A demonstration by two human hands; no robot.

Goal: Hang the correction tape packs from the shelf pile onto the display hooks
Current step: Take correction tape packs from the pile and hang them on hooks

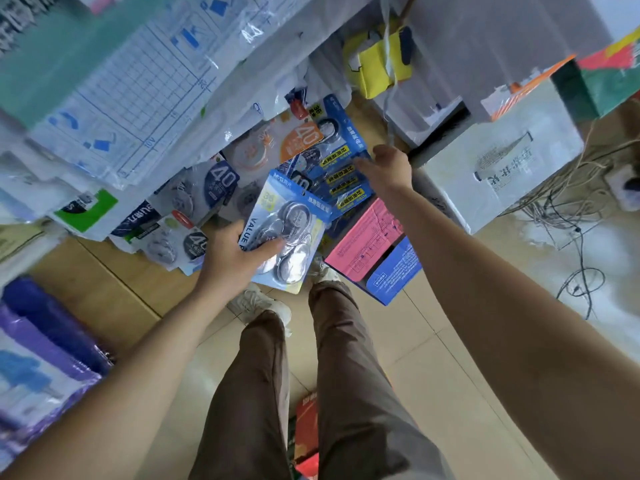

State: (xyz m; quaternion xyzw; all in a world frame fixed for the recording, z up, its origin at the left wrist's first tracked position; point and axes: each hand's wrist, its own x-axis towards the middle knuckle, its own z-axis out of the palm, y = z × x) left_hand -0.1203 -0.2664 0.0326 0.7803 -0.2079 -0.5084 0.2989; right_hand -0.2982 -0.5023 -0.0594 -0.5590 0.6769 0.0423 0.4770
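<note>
My left hand (235, 261) grips one tape pack (291, 233) by its side. My right hand (388, 168), fingers loose, reaches the blue packs (341, 174) on display. I should line up the hole slowly.

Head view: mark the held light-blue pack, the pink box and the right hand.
light-blue pack (294, 216), head view, blister face
pink box (363, 237), head view, top panel
right hand (389, 169), head view, back of hand
</note>
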